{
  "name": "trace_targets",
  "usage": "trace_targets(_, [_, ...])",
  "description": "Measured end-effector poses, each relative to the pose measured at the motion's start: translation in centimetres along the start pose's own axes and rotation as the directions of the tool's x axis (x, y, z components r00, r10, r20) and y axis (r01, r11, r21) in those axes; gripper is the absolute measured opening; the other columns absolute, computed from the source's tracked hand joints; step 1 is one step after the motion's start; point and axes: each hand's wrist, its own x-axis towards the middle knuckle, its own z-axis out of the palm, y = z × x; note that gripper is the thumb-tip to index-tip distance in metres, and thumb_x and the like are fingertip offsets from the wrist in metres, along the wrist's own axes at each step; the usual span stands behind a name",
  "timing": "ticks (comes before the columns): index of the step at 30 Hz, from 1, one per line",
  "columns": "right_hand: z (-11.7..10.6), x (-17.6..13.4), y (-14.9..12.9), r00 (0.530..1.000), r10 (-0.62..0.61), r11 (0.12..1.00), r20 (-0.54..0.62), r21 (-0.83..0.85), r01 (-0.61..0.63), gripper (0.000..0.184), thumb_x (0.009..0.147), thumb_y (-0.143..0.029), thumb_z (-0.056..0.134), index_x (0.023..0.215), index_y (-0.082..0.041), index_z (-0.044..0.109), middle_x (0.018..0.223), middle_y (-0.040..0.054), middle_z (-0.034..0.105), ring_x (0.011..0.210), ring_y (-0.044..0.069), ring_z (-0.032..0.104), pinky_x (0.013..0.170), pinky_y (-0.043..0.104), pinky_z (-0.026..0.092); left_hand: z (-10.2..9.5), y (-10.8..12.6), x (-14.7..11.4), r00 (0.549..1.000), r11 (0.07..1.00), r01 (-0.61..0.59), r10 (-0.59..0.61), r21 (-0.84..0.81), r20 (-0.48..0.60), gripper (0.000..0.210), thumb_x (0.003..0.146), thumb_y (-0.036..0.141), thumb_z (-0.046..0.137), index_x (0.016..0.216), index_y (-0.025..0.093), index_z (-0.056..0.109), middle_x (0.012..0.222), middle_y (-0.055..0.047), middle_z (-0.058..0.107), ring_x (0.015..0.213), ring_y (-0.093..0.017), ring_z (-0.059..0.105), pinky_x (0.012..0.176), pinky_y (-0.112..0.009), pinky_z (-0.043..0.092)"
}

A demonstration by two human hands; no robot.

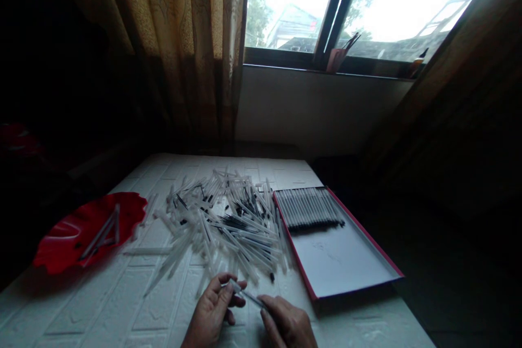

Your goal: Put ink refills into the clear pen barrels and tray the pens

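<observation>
At the table's near edge, my left hand pinches the pale end of a slim pen. My right hand closes around the other end, and its fingers cover that tip. The pen slants down from left to right between them. Just beyond my hands spreads a loose heap of clear pen barrels, with dark refills among them. One small black cap lies by the heap's near side.
To the right, a shallow red-edged box holds a row of pens along its far end. A red scalloped dish with a few barrels stands at left. Behind the table are a curtain and a window.
</observation>
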Motion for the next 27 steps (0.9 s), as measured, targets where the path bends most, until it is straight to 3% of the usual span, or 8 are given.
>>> trace_targets(4, [-0.2, 0.0, -0.1, 0.999, 0.004, 1.000, 0.040, -0.009, -0.004, 0.028, 0.098, -0.033, 0.041, 0.109, -0.023, 0.065, 0.078, 0.0044, 0.072, 0.067, 0.017, 0.070, 0.062, 0.022, 0.052, -0.1, -0.2, -0.1, 1.000, 0.999, -0.010, 0.009, 0.040, 0.018, 0.072, 0.054, 0.080, 0.070, 0.092, 0.020, 0.059, 0.089, -0.011, 0.076, 0.071, -0.021, 0.069, 0.044, -0.021, 0.044])
trace_targets(10, [-0.3, 0.2, -0.2, 0.996, -0.042, 0.995, 0.075, -0.085, 0.049, 0.035, 0.101, -0.039, 0.035, 0.104, -0.023, 0.066, 0.076, 0.0048, 0.071, 0.065, 0.017, 0.070, 0.059, 0.021, 0.050, -1.3, -1.7, -0.6, 0.990, 0.957, -0.127, 0.106, 0.260, 0.096, 0.060, 0.075, 0.076, 0.055, 0.101, 0.021, 0.061, 0.093, -0.008, 0.073, 0.077, -0.021, 0.067, 0.045, -0.021, 0.045])
trace_targets(12, [-0.6, 0.5, -0.3, 0.992, -0.062, 0.989, 0.111, -0.128, 0.076, 0.037, 0.102, -0.040, 0.033, 0.102, -0.023, 0.066, 0.073, 0.0045, 0.070, 0.062, 0.016, 0.069, 0.057, 0.021, 0.048, -2.1, -1.6, -1.0, 0.979, 0.894, -0.202, 0.168, 0.401, 0.120, 0.053, 0.081, 0.070, 0.053, 0.101, 0.022, 0.063, 0.087, -0.004, 0.071, 0.072, -0.019, 0.066, 0.050, -0.022, 0.048])
trace_targets(15, [-1.3, 1.1, -0.5, 0.980, -0.093, 0.976, 0.179, -0.179, 0.125, 0.039, 0.101, -0.039, 0.032, 0.099, -0.023, 0.067, 0.069, 0.0039, 0.069, 0.057, 0.016, 0.067, 0.053, 0.020, 0.045, -3.2, -0.3, -1.4, 0.934, 0.709, -0.356, 0.265, 0.608, 0.238, 0.034, 0.088, 0.052, 0.054, 0.098, 0.023, 0.067, 0.090, -0.003, 0.071, 0.077, -0.018, 0.065, 0.070, -0.023, 0.050])
trace_targets(18, [-2.0, 1.5, -0.8, 0.952, -0.139, 0.961, 0.273, -0.193, 0.196, 0.037, 0.100, -0.037, 0.034, 0.096, -0.023, 0.068, 0.067, 0.0036, 0.068, 0.054, 0.015, 0.065, 0.050, 0.021, 0.042, -3.8, 1.6, -1.9, 0.902, 0.524, -0.422, 0.162, 0.739, 0.400, 0.025, 0.090, 0.039, 0.051, 0.095, 0.021, 0.067, 0.086, -0.003, 0.072, 0.075, -0.017, 0.066, 0.069, -0.022, 0.047])
trace_targets(20, [-2.3, 1.7, -1.0, 0.928, -0.156, 0.954, 0.338, -0.193, 0.231, 0.031, 0.099, -0.033, 0.038, 0.097, -0.022, 0.067, 0.069, 0.0032, 0.069, 0.055, 0.015, 0.065, 0.050, 0.021, 0.041, -3.9, 2.7, -2.1, 0.891, 0.436, -0.436, 0.087, 0.787, 0.446, 0.024, 0.091, 0.035, 0.049, 0.094, 0.021, 0.068, 0.087, -0.003, 0.073, 0.082, -0.019, 0.067, 0.073, -0.022, 0.046])
trace_targets(24, [-2.1, 1.7, -0.9, 0.906, -0.185, 0.935, 0.381, -0.216, 0.282, 0.023, 0.096, -0.030, 0.045, 0.095, -0.023, 0.066, 0.068, 0.0013, 0.069, 0.054, 0.015, 0.065, 0.048, 0.021, 0.037, -3.9, 3.9, -2.4, 0.862, 0.340, -0.464, -0.042, 0.818, 0.506, 0.027, 0.094, 0.032, 0.045, 0.087, 0.021, 0.068, 0.084, -0.002, 0.073, 0.080, -0.018, 0.068, 0.069, -0.022, 0.044])
trace_targets(27, [-1.5, 1.6, -0.7, 0.901, -0.201, 0.921, 0.385, -0.238, 0.307, 0.018, 0.094, -0.029, 0.049, 0.092, -0.024, 0.066, 0.066, -0.0005, 0.068, 0.051, 0.014, 0.064, 0.046, 0.022, 0.034, -4.0, 4.0, -2.3, 0.844, 0.301, -0.488, -0.075, 0.819, 0.531, 0.026, 0.094, 0.029, 0.045, 0.089, 0.021, 0.068, 0.086, -0.003, 0.074, 0.080, -0.018, 0.068, 0.069, -0.022, 0.044])
